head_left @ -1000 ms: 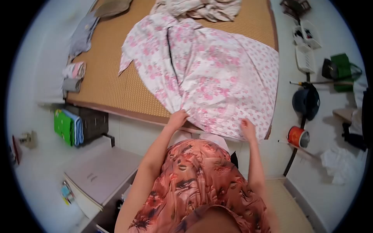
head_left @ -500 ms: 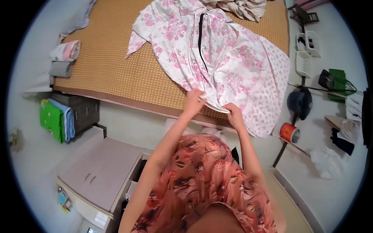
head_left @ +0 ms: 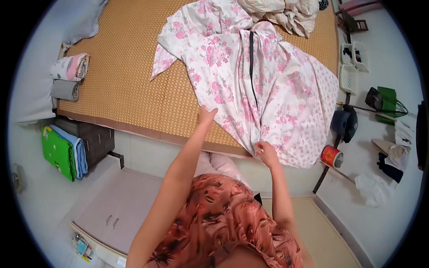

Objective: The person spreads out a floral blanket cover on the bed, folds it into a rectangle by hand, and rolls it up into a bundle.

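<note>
floral cover (head_left: 221,85) seems mid-straightening, the next tug calling for a firm hold, with left hand (head_left: 207,116) and right hand (head_left: 267,154) at its edge, their grip impossible to tell.

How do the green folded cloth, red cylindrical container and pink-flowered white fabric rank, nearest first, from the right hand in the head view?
1. Pink-flowered white fabric: by the right hand.
2. Red cylindrical container: to the right.
3. Green folded cloth: far left.
</note>
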Tool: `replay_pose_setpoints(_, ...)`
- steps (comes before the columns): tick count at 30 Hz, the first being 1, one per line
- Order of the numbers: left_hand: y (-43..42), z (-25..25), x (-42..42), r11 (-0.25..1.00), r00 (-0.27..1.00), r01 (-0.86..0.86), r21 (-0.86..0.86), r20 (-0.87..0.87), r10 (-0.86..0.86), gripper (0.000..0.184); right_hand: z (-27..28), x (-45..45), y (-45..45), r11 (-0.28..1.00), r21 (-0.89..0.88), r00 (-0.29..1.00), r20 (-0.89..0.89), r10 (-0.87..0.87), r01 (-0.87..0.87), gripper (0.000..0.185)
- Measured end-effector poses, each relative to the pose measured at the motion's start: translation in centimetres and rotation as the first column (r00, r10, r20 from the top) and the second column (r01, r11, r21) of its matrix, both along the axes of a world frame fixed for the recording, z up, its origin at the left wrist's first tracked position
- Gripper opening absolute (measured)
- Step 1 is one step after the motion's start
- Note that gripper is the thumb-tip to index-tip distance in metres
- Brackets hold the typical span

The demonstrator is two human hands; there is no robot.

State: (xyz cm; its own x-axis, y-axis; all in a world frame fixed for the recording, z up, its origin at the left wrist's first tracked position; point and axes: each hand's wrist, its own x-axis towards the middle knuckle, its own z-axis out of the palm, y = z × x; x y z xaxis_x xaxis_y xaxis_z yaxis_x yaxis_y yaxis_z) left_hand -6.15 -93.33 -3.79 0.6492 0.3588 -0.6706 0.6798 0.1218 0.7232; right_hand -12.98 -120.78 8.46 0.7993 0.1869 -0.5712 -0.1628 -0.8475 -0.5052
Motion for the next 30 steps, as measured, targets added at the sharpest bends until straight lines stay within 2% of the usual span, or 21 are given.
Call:
replay_pose_setpoints(2, 2.7, -3.9, 0.9, 0.998, 1.0, -0.015, -0.066, -0.012, 0.014, 0.071, -0.2, 3.4, 3.5, 0.993, 0.111, 0.999, 0.026, 0.022, -0.025, 0.028)
replay_pose_setpoints(3, 3.5, -5.4, 1.6, 0.996, 0.996, -0.091, -0.004, -0.007, 0.091, 0.073, -1.0, 5.1, 4.8, 0.988, 0.146, 0.998, 0.031, 0.051, -0.055, 0.028)
replay_pose_setpoints(4, 4.1, -4.9, 2.6, 0.985, 0.986, -0.165, 0.054, -0.003, 0.165, 0.075, -1.8, 6.9, 6.2, 0.98, 0.179, 0.996, 0.03, 0.079, -0.083, 0.027)
replay_pose_setpoints(6, 4.8, -2.0, 4.4, 0.96, 0.962, -0.271, -0.07, 0.021, 0.273, 0.069, -2.9, 9.9, 8.6, 0.966, 0.233, 0.994, 0.053, 0.1, -0.11, 0.028)
replay_pose_setpoints(9, 5.0, -0.6, 6.4, 0.981, 0.99, -0.129, -0.147, 0.03, 0.135, 0.055, -2.9, 14.2, 12.3, 0.949, 0.304, 0.993, 0.109, 0.046, -0.078, 0.031)
replay_pose_setpoints(12, 3.6, 0.1, 6.9, 0.986, 0.998, 0.06, -0.157, 0.02, -0.057, 0.03, -4.4, 16.6, 14.6, 0.925, 0.376, 0.99, 0.099, -0.096, 0.052, 0.037)
replay_pose_setpoints(14, 1.3, 1.5, 5.8, 0.944, 0.962, 0.169, -0.284, 0.256, -0.096, 0.014, -6.4, 17.5, 16.0, 0.885, 0.425, 0.967, 0.077, -0.241, 0.187, 0.041)
replay_pose_setpoints(16, -0.4, 2.4, 3.3, 0.841, 0.755, 0.531, -0.101, 0.508, -0.416, 0.016, -6.0, 17.9, 16.5, 0.91, 0.391, 0.957, 0.181, -0.225, 0.139, 0.042)
replay_pose_setpoints(17, 0.1, 5.4, 3.4, 0.605, 0.56, 0.796, 0.01, 0.366, -0.743, 0.017, -5.8, 18.0, 16.4, 0.921, 0.371, 0.947, 0.236, -0.217, 0.119, 0.042)
replay_pose_setpoints(18, 1.0, 8.7, 3.7, 0.272, 0.258, 0.961, 0.053, 0.186, -0.948, 0.019, -6.6, 17.4, 15.8, 0.943, 0.306, 0.974, 0.141, -0.18, 0.13, 0.029)
replay_pose_setpoints(20, 4.0, 6.1, 2.0, 0.325, 0.356, 0.929, -0.177, 0.193, -0.914, 0.027, -7.2, 14.8, 14.8, 0.992, 0.122, 0.999, 0.025, 0.033, -0.035, 0.019)
replay_pose_setpoints(21, 5.6, 4.9, 1.7, 0.337, 0.4, 0.896, -0.29, 0.193, -0.896, 0.031, -6.8, 12.6, 14.2, 0.987, 0.092, 0.991, -0.017, 0.132, -0.13, 0.016)
replay_pose_setpoints(22, 7.2, 4.5, 2.3, 0.606, 0.68, 0.694, -0.389, 0.076, -0.729, 0.034, -6.5, 10.2, 13.5, 0.972, 0.065, 0.972, -0.061, 0.228, -0.224, 0.013)
replay_pose_setpoints(23, 8.7, 4.0, 3.1, 0.8, 0.874, 0.405, -0.443, -0.071, -0.481, 0.036, -7.1, 7.8, 12.6, 0.95, 0.066, 0.946, -0.094, 0.311, -0.306, 0.012)
replay_pose_setpoints(24, 10.3, 2.9, 4.0, 0.86, 0.961, 0.204, -0.468, -0.071, -0.267, 0.037, -7.7, 5.9, 11.7, 0.92, 0.071, 0.912, -0.127, 0.391, -0.385, 0.01)
replay_pose_setpoints(25, 11.8, 1.8, 5.3, 0.869, 0.996, -0.006, -0.494, -0.081, -0.039, 0.039, -5.8, 5.7, 11.5, 0.896, 0.036, 0.874, -0.206, 0.441, -0.444, 0.01)
replay_pose_setpoints(26, 13.1, 1.2, 7.1, 0.855, 0.998, -0.063, -0.515, -0.041, 0.049, 0.037, -4.5, 5.9, 11.7, 0.834, 0.01, 0.784, -0.336, 0.522, -0.552, 0.011)
replay_pose_setpoints(29, 15.7, -1.9, 13.2, 0.817, 0.951, -0.206, -0.539, 0.089, 0.298, 0.025, -3.9, 6.0, 11.9, 0.778, -0.056, 0.733, -0.382, 0.563, -0.626, 0.011)
replay_pose_setpoints(30, 15.9, -2.1, 15.3, 0.829, 0.936, -0.221, -0.514, 0.127, 0.328, 0.024, -1.4, 8.4, 13.3, 0.802, -0.097, 0.742, -0.459, 0.489, -0.589, 0.016)
